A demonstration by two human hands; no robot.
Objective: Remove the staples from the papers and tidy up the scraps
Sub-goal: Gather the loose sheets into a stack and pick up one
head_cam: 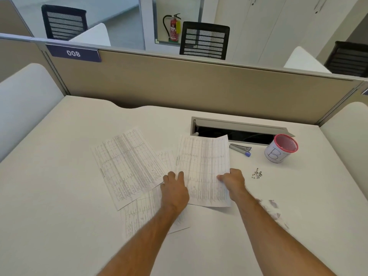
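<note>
— Papers?
— Three printed sheets spread mid-bench [59,176]; top sheet [203,166] pinched at its right edge by right hand [233,181], grip clamped. Left hand [175,188] pressing its left edge, fingers fairly straight, grip apart.
— Scraps?
— Pulled staples [256,173] heaped at three o'clock of the sheet. Staple remover [240,149] and red-rimmed cup [280,148] toward one o'clock.
</note>
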